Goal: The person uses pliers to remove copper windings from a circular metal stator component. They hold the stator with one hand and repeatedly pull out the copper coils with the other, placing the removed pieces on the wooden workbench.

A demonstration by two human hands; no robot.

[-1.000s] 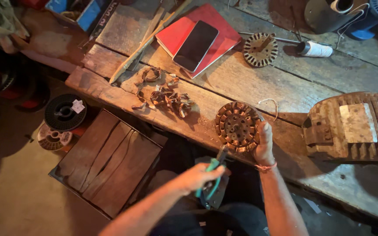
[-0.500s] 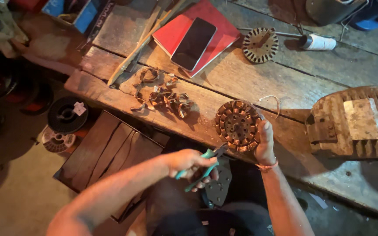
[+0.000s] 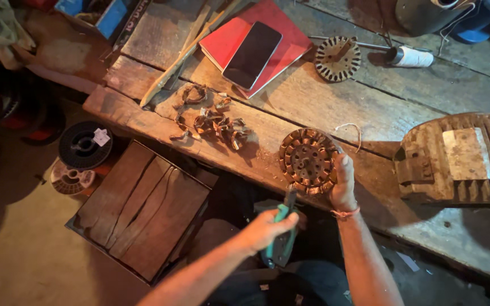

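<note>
Copper-wound stator core [image 3: 308,160] lies flat at the near edge of the wooden workbench [image 3: 324,102]. Right hand [image 3: 344,184] grips its right rim, fingers curled on it. Left hand [image 3: 265,229] is clamped around green-handled pliers [image 3: 282,218], whose tip meets the stator's near edge. Cut copper wire scraps [image 3: 216,124] lie to the left, and a phone [image 3: 252,55] rests on a red notebook [image 3: 228,37] farther off.

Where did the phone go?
In the head view, the black phone lies face up on the red notebook, at the top middle of the wooden workbench, left of the small slotted metal disc.
</note>
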